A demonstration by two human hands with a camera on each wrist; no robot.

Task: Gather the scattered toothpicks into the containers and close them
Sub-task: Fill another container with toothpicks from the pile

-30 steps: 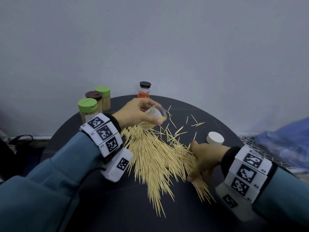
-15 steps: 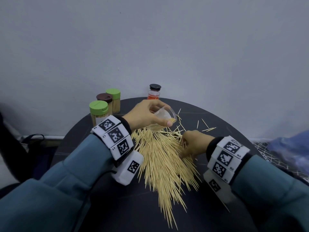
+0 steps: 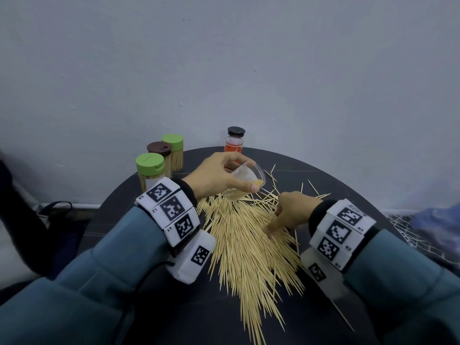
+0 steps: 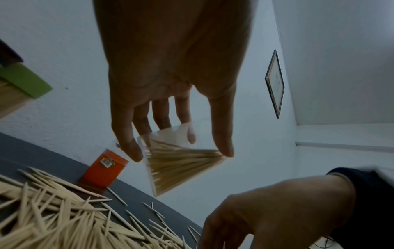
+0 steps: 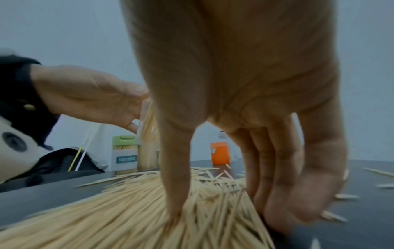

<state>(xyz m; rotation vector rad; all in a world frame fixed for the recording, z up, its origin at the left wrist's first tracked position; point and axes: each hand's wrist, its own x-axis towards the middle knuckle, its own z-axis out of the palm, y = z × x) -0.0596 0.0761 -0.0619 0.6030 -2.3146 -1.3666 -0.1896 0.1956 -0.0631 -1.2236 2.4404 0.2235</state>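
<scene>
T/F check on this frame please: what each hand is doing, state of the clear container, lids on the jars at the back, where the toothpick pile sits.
1. The left hand holds a clear container tilted on its side. True.
2. The clear container is empty. False: the left wrist view shows toothpicks inside it.
3. The right hand has its fingers down in the toothpick pile on the table. True.
4. Every lidded jar at the back has a green lid. False: two are green, one brown, and the orange jar has a black lid.
5. The right hand holds a white cap. False: no cap in it.
</scene>
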